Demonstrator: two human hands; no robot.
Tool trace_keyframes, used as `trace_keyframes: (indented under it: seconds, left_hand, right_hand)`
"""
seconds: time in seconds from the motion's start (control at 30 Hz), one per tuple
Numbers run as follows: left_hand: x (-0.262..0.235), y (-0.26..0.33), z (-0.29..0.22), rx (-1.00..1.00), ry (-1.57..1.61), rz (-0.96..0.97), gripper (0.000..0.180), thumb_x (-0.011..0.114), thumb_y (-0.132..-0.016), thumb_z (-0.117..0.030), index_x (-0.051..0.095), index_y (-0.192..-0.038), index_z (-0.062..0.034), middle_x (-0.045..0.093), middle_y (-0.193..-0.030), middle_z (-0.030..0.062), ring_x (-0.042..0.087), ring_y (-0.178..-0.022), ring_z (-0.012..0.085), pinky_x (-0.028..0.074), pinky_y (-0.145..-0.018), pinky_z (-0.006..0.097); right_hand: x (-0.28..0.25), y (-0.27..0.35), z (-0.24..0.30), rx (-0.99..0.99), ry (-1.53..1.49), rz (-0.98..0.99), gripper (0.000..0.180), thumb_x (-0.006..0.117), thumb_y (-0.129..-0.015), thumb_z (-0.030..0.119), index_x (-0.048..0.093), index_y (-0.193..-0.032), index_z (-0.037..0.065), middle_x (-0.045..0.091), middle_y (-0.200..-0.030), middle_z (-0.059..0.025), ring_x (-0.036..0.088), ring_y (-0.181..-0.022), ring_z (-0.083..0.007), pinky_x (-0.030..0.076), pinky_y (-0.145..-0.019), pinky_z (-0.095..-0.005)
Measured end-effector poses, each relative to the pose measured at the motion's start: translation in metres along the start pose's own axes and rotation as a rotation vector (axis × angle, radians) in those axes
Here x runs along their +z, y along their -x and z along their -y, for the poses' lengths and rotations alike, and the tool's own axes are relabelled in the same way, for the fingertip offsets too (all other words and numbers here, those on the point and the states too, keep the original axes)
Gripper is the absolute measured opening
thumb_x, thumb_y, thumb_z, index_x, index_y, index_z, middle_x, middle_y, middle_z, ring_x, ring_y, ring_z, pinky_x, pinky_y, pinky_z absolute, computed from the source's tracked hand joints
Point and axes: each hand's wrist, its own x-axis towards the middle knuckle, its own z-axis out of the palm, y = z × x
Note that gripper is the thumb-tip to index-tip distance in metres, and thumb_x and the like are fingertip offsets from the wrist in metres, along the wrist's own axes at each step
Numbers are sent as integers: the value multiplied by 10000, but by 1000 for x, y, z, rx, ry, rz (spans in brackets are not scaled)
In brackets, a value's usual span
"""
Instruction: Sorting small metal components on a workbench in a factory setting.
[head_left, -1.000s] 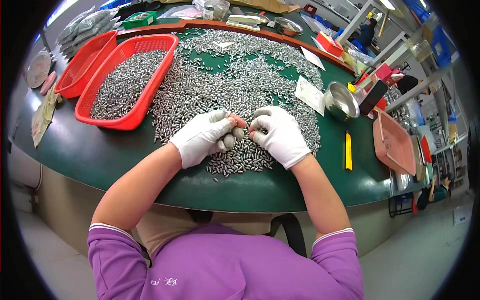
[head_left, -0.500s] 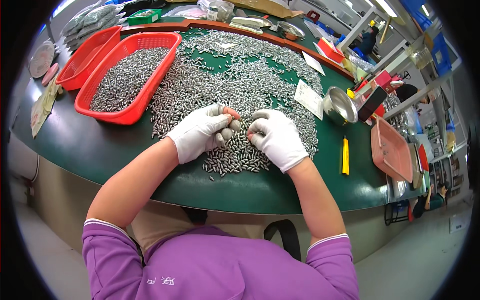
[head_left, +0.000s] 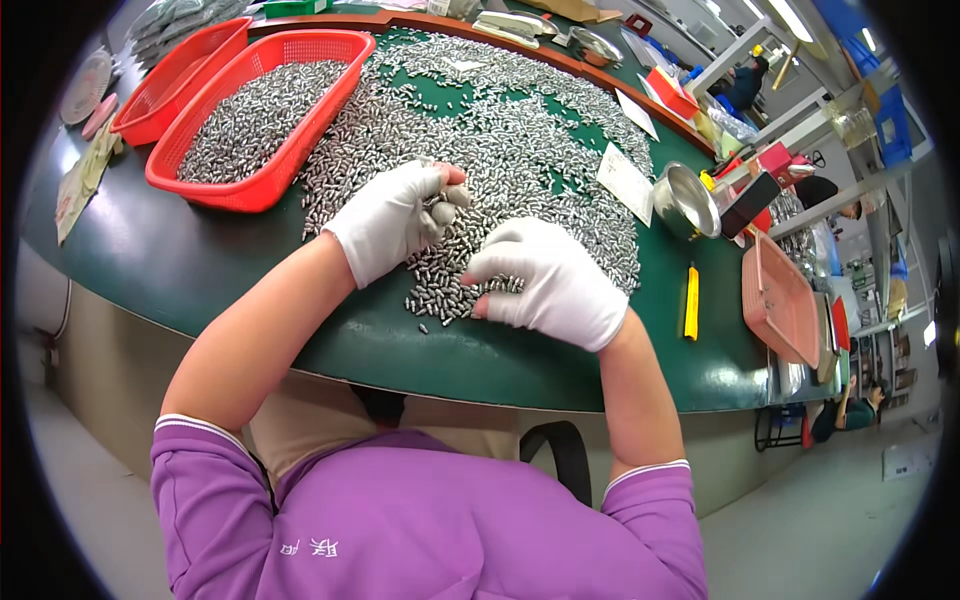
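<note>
Small silver, bullet-shaped metal pieces [head_left: 530, 150] lie loose in a broad layer on the green tabletop [head_left: 400, 340]. My left hand [head_left: 390, 222], in a white glove with some fingertips bare, is raised over the near part of the layer. Its fingers are curled in; whatever they hold is hidden. Lower and to the right, my white-gloved right hand [head_left: 555, 280] reaches down to the near edge of the pieces. Its thumb and forefinger stand apart, with loose pieces showing between them.
A red basket [head_left: 270, 190] full of the same pieces stands at left, another red basket [head_left: 150, 115] beyond it. At right are a white paper slip [head_left: 625, 183], a steel bowl [head_left: 686, 200], a yellow cutter [head_left: 691, 305] and a pink basket [head_left: 780, 300]. Other people are in the background.
My right hand has come nearer to me, and its thumb and forefinger have spread apart. The left hand has moved slightly up and left, still curled. The whole view has shifted a little.
</note>
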Motion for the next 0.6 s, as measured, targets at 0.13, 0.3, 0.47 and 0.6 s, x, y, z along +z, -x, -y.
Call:
trace_keyframes:
  seconds: [0.13, 0.3, 0.47, 0.6]
  left_hand:
    - [2, -1, 0, -9, 33, -12, 163, 542, -896, -167, 517, -1012, -56, 562, -877, 42, 509, -657, 67, 436, -556, 168]
    - [1, 0, 2, -6, 69, 13, 171, 546, -894, -172, 514, -1010, -49, 557, -878, 56, 507, -673, 85, 435, -567, 187]
    - [1, -2, 5, 41, 60, -24, 178, 548, -894, -171, 518, -1016, -45, 550, -873, 57, 502, -675, 94, 444, -597, 210]
    - [1, -3, 4, 97, 71, -49, 179, 513, -911, -165, 519, -1032, -33, 548, -883, 67, 511, -687, 112, 457, -624, 228]
  right_hand:
    - [29, -11, 13, -237, -7, 35, 267, 754, -602, 144, 658, -850, 129, 610, -846, -39, 584, -777, -260, 469, -667, -376]
    - [43, -18, 5, -327, 159, -61, 162, 704, -639, 141, 624, -779, 133, 618, -877, -41, 590, -776, -255, 487, -644, -368]
    - [42, -20, -12, -266, 256, -149, 166, 699, -640, 127, 616, -784, 121, 605, -828, -35, 588, -748, -249, 478, -653, -373]
    - [36, -21, -16, -189, 376, -162, 150, 697, -650, 132, 619, -776, 115, 598, -832, -34, 587, -750, -244, 475, -659, -370]
